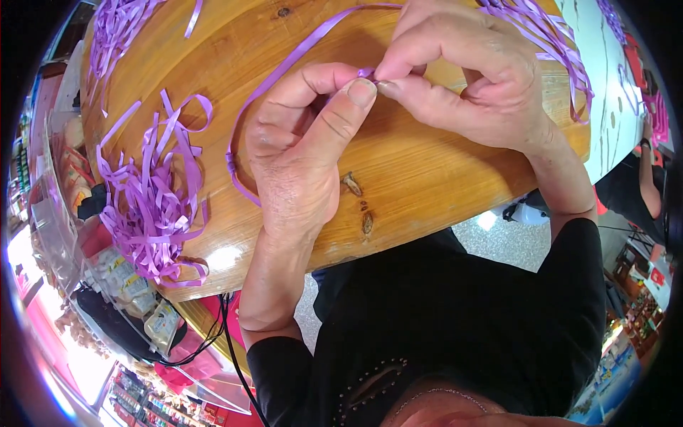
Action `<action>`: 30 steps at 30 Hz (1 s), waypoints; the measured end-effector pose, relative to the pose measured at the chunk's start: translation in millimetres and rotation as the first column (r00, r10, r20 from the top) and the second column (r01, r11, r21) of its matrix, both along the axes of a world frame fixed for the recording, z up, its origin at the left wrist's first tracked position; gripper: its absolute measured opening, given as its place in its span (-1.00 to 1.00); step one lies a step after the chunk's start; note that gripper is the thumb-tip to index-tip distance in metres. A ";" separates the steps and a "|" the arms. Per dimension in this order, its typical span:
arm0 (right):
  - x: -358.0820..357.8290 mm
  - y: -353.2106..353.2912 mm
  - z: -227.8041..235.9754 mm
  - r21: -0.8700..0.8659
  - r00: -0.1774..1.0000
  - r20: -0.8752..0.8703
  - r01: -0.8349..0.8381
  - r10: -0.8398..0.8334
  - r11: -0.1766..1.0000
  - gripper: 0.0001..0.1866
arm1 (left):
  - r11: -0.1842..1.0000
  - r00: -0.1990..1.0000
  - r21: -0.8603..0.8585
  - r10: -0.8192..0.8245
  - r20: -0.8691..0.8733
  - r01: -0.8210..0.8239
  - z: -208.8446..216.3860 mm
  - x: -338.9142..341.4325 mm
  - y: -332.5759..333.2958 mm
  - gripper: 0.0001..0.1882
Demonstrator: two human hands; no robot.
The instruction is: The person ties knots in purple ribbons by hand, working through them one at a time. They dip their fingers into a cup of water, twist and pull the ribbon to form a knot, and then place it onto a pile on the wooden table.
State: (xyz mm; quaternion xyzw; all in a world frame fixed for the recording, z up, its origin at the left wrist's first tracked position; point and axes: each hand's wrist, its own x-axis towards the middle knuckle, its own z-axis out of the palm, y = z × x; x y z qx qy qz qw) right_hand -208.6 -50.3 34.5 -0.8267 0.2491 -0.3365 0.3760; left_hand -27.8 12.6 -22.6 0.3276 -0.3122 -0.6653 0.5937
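Observation:
Above the wooden table, a purple ribbon (308, 44) is pinched between my two hands, with a small knot (365, 72) showing at the fingertips. My left hand (306, 135) is closed, its thumb and forefinger pressing the ribbon just left of the knot. From the right, my right hand (473, 75) grips the ribbon at the knot between thumb and forefinger. The rest of the ribbon arcs behind my left hand and down its left side, where a second small knot (229, 156) shows. Part of the ribbon is hidden behind my fingers.
On the wooden table (427, 192), a tangled heap of purple ribbons (153, 192) lies at the left, partly over the edge. More purple ribbons (121, 35) lie at the far left and others (544, 35) at the far right. Packets (131, 281) and cables crowd the left side. Another person's arm (647, 178) shows at right.

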 end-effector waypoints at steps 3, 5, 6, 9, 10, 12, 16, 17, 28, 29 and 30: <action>0.7 1.5 -4.9 0.156 0.999 0.035 -0.018 0.013 0.988 -0.92 | 1.000 0.997 -0.017 0.004 0.081 -0.003 -0.7 1.6 0.8 -0.85; 2.5 -14.4 -41.5 -0.009 0.946 0.246 -0.216 0.212 0.976 -0.92 | 0.997 0.993 -0.069 -0.024 0.119 0.033 2.5 -0.9 1.0 -0.84; 2.6 -22.8 -54.9 -0.208 0.812 0.403 -0.369 0.423 0.906 -0.92 | 0.997 0.993 -0.070 -0.031 0.115 0.039 3.2 -2.4 0.7 -0.84; 4.1 -32.5 -58.4 -0.356 0.807 0.295 -0.405 0.512 0.842 -0.91 | 0.998 0.984 -0.067 -0.002 0.180 0.014 3.6 -2.4 0.9 -0.82; 4.6 -32.9 -58.7 -0.356 0.806 0.296 -0.406 0.514 0.842 -0.91 | 0.998 0.981 -0.064 0.005 0.193 0.007 3.6 -2.0 0.9 -0.82; 4.8 -32.9 -59.7 -0.312 0.787 0.321 -0.437 0.527 0.843 -0.90 | 0.998 0.978 -0.062 0.012 0.206 0.000 3.7 -1.9 0.8 -0.82; 3.3 -21.0 -48.0 -0.320 0.788 0.325 -0.429 0.523 0.845 -0.89 | 0.999 0.983 -0.025 0.026 0.184 -0.021 5.7 -1.3 1.5 -0.83; 2.4 -0.7 -24.9 0.297 0.890 0.412 -0.332 0.193 0.895 -0.89 | 0.999 0.985 -0.003 0.043 0.168 -0.043 4.7 1.2 2.2 -0.83; 8.2 -43.7 -60.7 -0.394 0.845 0.389 -0.208 0.367 0.895 -0.77 | 0.994 0.984 -0.036 0.109 0.143 -0.105 2.8 2.1 0.9 -0.84; 11.8 -54.1 -59.5 -0.680 0.868 0.271 -0.133 0.416 0.721 -0.68 | 0.994 0.984 -0.032 0.107 0.141 -0.104 1.8 2.8 0.6 -0.84; 13.1 -60.2 -56.3 -0.887 0.896 0.146 -0.069 0.419 0.456 -0.60 | 0.994 0.984 -0.031 0.108 0.142 -0.105 2.0 1.5 0.4 -0.84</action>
